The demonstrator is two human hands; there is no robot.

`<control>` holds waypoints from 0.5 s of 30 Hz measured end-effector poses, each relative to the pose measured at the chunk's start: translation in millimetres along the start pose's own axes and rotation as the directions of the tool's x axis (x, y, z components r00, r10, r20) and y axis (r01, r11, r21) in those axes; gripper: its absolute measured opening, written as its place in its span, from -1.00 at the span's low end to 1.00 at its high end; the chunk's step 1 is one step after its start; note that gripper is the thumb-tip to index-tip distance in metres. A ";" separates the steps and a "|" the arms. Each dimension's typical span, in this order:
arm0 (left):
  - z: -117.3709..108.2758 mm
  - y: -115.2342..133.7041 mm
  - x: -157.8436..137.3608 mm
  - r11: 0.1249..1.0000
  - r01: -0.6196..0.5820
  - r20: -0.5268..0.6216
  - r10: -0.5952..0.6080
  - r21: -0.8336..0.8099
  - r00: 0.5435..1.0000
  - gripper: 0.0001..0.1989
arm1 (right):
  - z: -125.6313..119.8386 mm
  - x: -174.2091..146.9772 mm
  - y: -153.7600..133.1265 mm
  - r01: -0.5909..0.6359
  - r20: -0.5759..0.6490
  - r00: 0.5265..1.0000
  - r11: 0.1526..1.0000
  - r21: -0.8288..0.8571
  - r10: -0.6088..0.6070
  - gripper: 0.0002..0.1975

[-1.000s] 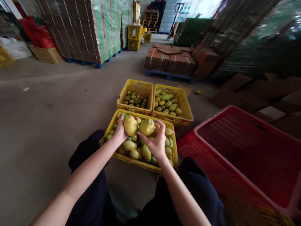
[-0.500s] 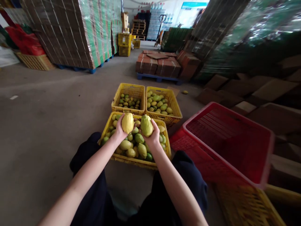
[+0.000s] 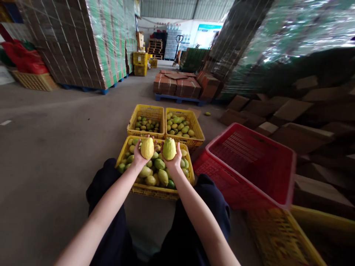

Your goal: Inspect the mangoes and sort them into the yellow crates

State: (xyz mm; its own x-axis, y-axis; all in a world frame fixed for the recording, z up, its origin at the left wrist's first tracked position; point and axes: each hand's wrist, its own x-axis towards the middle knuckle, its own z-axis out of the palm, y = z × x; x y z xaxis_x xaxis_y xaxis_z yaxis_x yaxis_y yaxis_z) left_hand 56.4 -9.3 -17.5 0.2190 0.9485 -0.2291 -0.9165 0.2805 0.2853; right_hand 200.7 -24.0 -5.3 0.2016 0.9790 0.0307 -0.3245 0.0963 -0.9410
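Note:
Cupped in my left hand (image 3: 140, 154) is a yellow, ribbed, papaya-like fruit (image 3: 147, 148), held upright with the fingers round its sides. My right hand (image 3: 174, 160) holds a greener, ribbed, pear-shaped fruit (image 3: 169, 149) of the same sort at the same height. Both hands are side by side above a yellow plastic crate (image 3: 155, 191) filled with green and yellow fruits (image 3: 163, 177). My hands and forearms hide part of that heap.
Beyond stand two more yellow crates, the left one (image 3: 131, 125) and the right one (image 3: 198, 127), both with fruit. A red basket (image 3: 244, 166) is at the right, above another yellow crate (image 3: 277, 232). Flattened cardboard (image 3: 294, 111) lies behind it. Farther off are boxes on a pallet (image 3: 177, 87).
The view has tilted up and turned slightly right, so the surroundings sit lower and farther left. Both fruits stay in my hands, now held more upright, with the right palm turned up more.

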 end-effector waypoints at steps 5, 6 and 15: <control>-1.6 0.9 -0.5 1.000 0.001 -0.007 -0.001 0.016 1.000 -0.52 | 6.2 -4.9 -0.5 -0.048 -0.049 0.997 0.995 0.092 0.053 -0.46; -0.7 1.0 -0.9 1.000 0.003 -0.014 -0.003 0.012 1.000 -0.54 | 7.3 -6.2 -1.2 -0.060 -0.049 0.997 0.994 0.096 0.065 -0.44; 9.5 -1.0 -11.0 0.998 0.001 0.003 -0.002 0.067 1.000 -0.61 | 4.7 -11.1 -4.3 -0.123 0.032 0.992 0.989 0.078 0.121 -0.43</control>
State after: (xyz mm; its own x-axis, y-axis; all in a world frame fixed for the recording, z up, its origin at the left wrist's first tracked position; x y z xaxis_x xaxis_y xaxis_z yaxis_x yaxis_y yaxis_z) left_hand 58.1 -18.7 -6.4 0.2215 0.9485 -0.2266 -0.8916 0.2910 0.3469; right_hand 195.5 -34.4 0.0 0.1314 0.9887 -0.0727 -0.4176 -0.0113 -0.9086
